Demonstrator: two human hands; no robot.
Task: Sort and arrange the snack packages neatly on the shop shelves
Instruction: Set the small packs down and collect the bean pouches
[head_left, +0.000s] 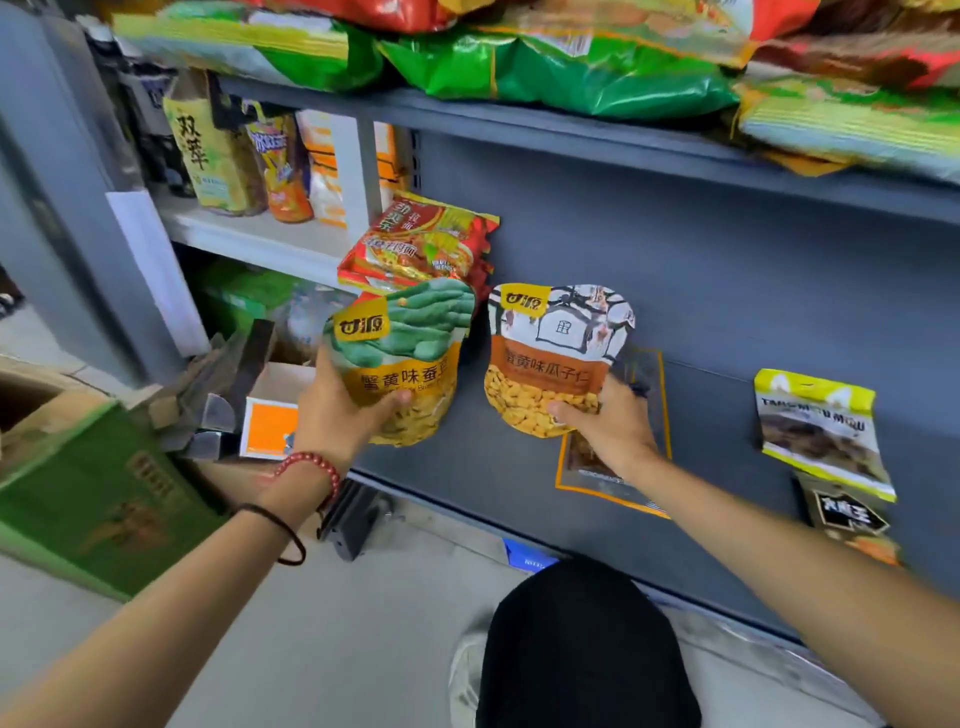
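- Head view: both hands are raised in the middle of the frame, each holding up a snack pouch in front of a grey shelf (727, 312).
- Left hand (337, 410), centre left, grips the green-and-yellow pouch (405, 364) by its lower part. The thumb is pressed across the front and the fingers are curled out of sight behind it.
- Right hand (608, 426), just right of centre, pinches the orange seed pouch (556, 358) at its bottom edge, thumb on the front and fingers behind.
- The two pouches are upright and side by side, near each other but not touching.
- A stack of red noodle packs (421, 244) lies on the shelf just above the green-and-yellow pouch.
- A clear orange-edged pouch (649, 379) lies flat on the shelf, partly hidden under the right hand.
- At the right of the frame a yellow-green pouch (821, 431) lies on the shelf, with a dark pouch (841, 514) just below it.
- Large green bags (561, 78) are piled on the shelf across the top of the frame.
- A green carton (104, 493) sits at lower left, and an orange-and-white box (270, 426) is beside the left wrist.
- The left wrist wears a red bead bracelet (311, 462) and a black cord (275, 525).
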